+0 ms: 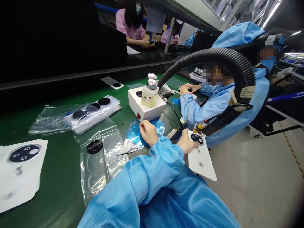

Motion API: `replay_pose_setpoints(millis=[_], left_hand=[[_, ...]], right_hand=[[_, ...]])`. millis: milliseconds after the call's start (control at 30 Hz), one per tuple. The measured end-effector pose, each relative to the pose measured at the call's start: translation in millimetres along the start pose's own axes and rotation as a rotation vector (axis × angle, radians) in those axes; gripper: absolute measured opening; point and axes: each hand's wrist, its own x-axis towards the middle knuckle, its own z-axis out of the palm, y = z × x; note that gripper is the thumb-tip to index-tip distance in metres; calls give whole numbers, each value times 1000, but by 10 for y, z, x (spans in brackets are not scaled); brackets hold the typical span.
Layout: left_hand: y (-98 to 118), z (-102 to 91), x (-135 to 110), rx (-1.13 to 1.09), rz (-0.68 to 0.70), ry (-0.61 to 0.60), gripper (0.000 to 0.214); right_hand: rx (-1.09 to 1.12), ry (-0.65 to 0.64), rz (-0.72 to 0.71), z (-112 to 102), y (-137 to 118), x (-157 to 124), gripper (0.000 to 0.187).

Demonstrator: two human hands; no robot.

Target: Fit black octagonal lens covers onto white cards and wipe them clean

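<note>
A white panel (201,160) that looks like a phone back cover, with a black camera plate at its upper end, is gripped along its edge by my right hand (186,143). It is held tilted beyond the table's edge, close under a yellow-and-red nozzle tip (201,125). My left hand (148,133) rests at the crumpled blue film (136,132) with its fingers curled in; whatever they may pinch is hidden. Just left of that hand lies a crumpled white cloth (128,147). A white box (147,109) with a red switch stands behind it, bearing a pump bottle (150,93) of yellowish liquid.
Clear plastic bags (93,171) and a stack of bagged panels (97,114) lie on the green table (57,177). More white panels (21,180) sit at the left edge. A thick black hose (209,55) arches over the right side, where a co-worker in blue (199,106) sits close by.
</note>
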Motion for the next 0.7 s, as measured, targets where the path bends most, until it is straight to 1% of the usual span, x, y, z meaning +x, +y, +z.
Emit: replay_pose_setpoints(millis=[67, 133, 167, 200, 233, 267, 333, 400, 433, 467, 500, 533, 600, 700], left_hand=[[-5, -146, -267, 69, -37, -59, 34], [47, -386, -648, 114, -38, -92, 36], [101, -535, -867, 130, -4, -70, 39], [170, -701, -1094, 147, 35, -35, 47], [252, -878, -1319, 164, 76, 18, 61], [339, -1062, -1534, 172, 117, 101, 64], [505, -1426, -1904, 165, 153, 290, 64], [622, -1739, -2160, 141, 191, 481, 77], [654, -1862, -2241, 125, 232, 647, 79], [667, -1957, -2293, 115, 268, 768, 81], [663, -2025, -2321, 105, 303, 863, 82], [647, -2066, -2330, 103, 337, 924, 82], [598, -2083, -2311, 119, 382, 939, 81], [540, -2017, -2265, 140, 413, 893, 80]], right_hand=[[-6, 0, -11, -16, 10, -7, 19], [-11, -2, -23, -34, 25, -12, 19], [-16, -2, -28, -41, 31, -13, 18], [-24, 0, -34, -47, 32, -15, 16], [-37, 4, -38, -52, 25, -18, 14], [-54, 11, -43, -57, 6, -22, 13], [-87, 24, -64, -68, -75, -38, 17], [-103, 13, -126, -82, -208, -60, 22], [-99, -15, -184, -87, -285, -72, 23], [-89, -57, -256, -91, -361, -83, 22], [-75, -109, -336, -91, -432, -93, 20], [-62, -165, -416, -89, -494, -102, 18], [-41, -267, -547, -75, -578, -122, 14], [-37, -356, -636, -44, -612, -152, 10]])
